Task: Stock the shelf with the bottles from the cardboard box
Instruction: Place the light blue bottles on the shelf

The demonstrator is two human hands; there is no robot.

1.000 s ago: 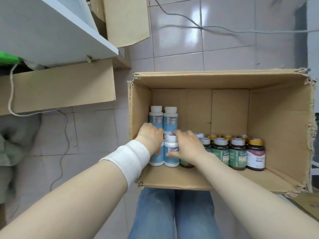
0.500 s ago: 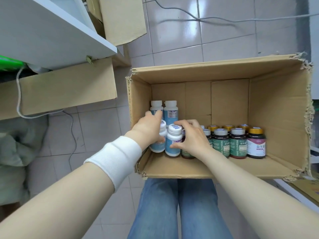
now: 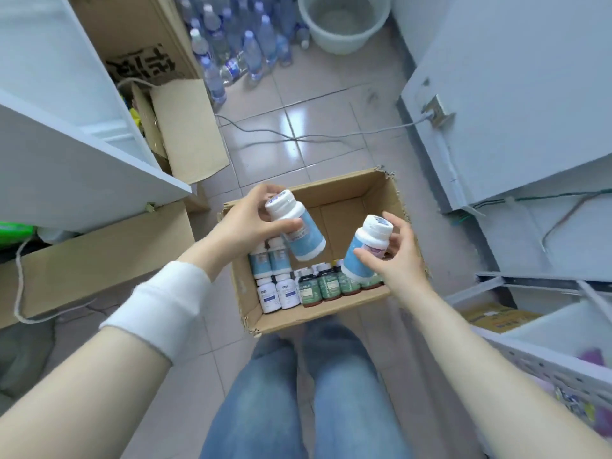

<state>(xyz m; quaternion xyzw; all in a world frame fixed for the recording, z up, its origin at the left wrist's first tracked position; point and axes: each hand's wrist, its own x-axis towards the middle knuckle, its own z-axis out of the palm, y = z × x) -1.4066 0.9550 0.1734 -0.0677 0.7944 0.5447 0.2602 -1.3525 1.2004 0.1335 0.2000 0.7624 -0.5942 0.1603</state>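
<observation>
Both hands are raised above the open brown cardboard box [image 3: 381, 193]: the left hand [image 3: 246, 223] grips one tilted white-capped, blue-labelled plastic bottle [image 3: 296, 226], and the right hand [image 3: 394, 260] apparently pinches another white-capped, blue-labelled bottle [image 3: 364, 251].

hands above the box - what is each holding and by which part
Left hand grips one blue-label bottle around its upper part; right hand holds a second bottle around its middle.

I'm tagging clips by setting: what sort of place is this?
Probably a shop's stockroom or back room: a cardboard box of labelled bottles, white shelving beside it, and a heap of plastic water bottles on the tiled floor.
</observation>
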